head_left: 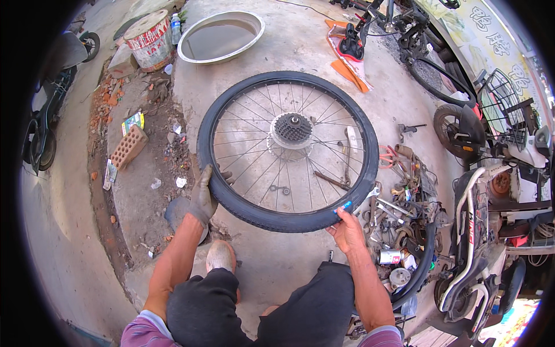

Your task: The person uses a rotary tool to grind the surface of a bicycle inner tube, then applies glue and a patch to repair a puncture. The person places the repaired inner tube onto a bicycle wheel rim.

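Before me is a bicycle wheel (277, 222) with a black tyre, thin spokes and a stack of rear sprockets (292, 130) facing up at its hub. My left hand (203, 199), in a grey glove, is closed round the tyre at the wheel's lower left. At the lower right my bare right hand (347, 230) grips the tyre, thumb on top and fingers beneath. Just above that thumb a small bright blue patch (345, 206) shows on the tyre; its kind is unclear. Through the spokes a rusty bar tool (331, 180) is visible on the concrete.
A wide basin of murky water (222, 40) and a paint-spattered bucket (149, 43) stand beyond the wheel. To the right lie wrenches (390, 208), loose parts and a black tyre (425, 254). Scooters and bicycles line the right side. A perforated brick (129, 147) lies in rubble at left.
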A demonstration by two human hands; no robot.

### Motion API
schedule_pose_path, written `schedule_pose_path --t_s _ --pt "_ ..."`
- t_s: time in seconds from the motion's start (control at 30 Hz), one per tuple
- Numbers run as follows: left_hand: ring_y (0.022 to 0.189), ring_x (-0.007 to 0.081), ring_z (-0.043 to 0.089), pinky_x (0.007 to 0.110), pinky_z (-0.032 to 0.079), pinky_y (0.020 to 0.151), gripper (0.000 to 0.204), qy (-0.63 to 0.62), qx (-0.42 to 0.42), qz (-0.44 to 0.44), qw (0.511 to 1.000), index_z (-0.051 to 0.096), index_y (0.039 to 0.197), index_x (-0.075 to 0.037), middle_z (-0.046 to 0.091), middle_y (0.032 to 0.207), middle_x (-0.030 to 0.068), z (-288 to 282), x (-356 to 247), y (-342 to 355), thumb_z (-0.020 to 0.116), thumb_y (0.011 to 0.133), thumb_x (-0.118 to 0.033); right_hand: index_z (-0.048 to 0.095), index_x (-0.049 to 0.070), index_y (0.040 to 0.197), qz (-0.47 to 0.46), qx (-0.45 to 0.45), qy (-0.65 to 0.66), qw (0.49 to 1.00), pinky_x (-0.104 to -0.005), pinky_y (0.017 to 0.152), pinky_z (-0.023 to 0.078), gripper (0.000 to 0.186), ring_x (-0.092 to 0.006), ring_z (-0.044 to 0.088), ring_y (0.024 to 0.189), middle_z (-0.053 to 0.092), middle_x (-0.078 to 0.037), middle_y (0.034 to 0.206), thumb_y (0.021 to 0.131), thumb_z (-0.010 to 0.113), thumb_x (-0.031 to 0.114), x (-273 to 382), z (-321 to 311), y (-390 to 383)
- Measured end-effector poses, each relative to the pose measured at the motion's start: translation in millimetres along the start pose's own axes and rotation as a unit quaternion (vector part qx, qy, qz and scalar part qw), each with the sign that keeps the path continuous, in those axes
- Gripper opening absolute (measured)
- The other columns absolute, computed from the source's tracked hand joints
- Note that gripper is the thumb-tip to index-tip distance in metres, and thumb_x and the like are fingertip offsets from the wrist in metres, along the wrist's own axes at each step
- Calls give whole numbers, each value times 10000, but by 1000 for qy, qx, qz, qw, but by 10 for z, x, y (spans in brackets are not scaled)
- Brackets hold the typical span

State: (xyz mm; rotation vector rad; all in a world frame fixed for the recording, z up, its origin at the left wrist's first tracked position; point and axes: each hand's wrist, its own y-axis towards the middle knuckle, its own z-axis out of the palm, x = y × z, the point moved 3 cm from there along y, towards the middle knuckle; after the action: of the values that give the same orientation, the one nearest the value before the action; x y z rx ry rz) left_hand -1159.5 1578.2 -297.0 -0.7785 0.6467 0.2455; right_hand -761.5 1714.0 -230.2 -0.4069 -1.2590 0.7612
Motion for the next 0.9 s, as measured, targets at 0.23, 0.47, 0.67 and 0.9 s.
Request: schedule_pose_path --t_s 0.23,0.47,0.67,0.9 --pt "954 332 716 463 602 850 561 35 22 41 998 491 1347 -56 697 1147 213 330 -59 199 610 1017 -493 647 181 1039 -30 -29 52 998 -401 883 517 147 -150 656 976 687 26 1001 937 722 254 193 -141 410" --pt "1232 362 606 630 448 1063 725 101 124 -28 987 446 1466 -71 599 1361 219 765 -283 525 513 1012 -632 628 147 1088 -120 -38 93 988 -351 880 520 262 -165 633 994 652 -3 1060 947 711 351 716 -134 851" --pt "1161 326 627 501 513 990 914 112 142 -55 982 390 1527 -29 616 1306 213 508 -229 343 470 967 -746 597 76 1285 -34 -42 65 996 -338 840 532 450 -212 664 997 693 -69 1159 978 632 402 367 -215 284" --pt "1009 253 675 403 562 875 829 82 65 -52 993 510 1409 -24 667 1199 172 -46 77 109 565 944 -709 600 8 1308 -22 80 -59 995 -319 823 538 347 -204 692 965 704 -133 1139 1033 595 220 -107 120 -1109"
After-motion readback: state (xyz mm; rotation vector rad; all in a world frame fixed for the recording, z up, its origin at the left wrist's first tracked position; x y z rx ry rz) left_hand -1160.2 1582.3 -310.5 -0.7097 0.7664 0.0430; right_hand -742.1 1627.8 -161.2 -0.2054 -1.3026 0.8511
